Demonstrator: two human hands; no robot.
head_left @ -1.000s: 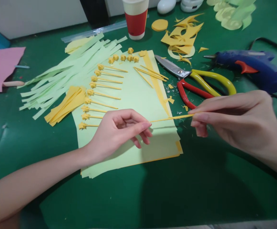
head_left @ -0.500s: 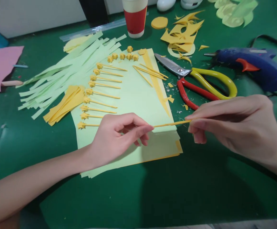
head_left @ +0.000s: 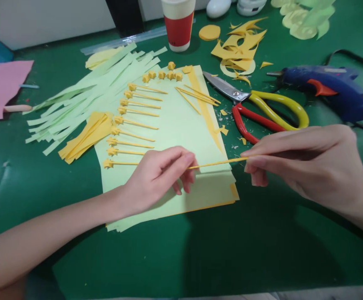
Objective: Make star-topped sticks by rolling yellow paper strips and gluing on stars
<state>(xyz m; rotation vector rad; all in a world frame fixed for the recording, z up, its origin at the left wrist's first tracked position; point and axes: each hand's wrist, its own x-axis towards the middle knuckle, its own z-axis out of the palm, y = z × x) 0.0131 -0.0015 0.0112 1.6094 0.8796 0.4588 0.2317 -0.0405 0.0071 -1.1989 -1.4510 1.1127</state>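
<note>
A thin yellow rolled-paper stick stretches between my two hands, above the light green paper sheets. My right hand pinches its right end between thumb and fingers. At its left end, my left hand is closed around the tip, which is partly hidden by the fingers. Beside my left hand lies a column of yellow paper stars on sticks. Several loose yellow stars sit at the top of the sheets. A few bare yellow sticks lie to their right.
Scissors with red and yellow handles lie just beyond my right hand. A blue glue gun rests at right. Green paper strips and yellow strips lie left. A paper cup and yellow scraps are at the back.
My left hand has slid a little leftward, and its thumb has shifted, showing more of the stick between the hands. My right hand has barely moved.
</note>
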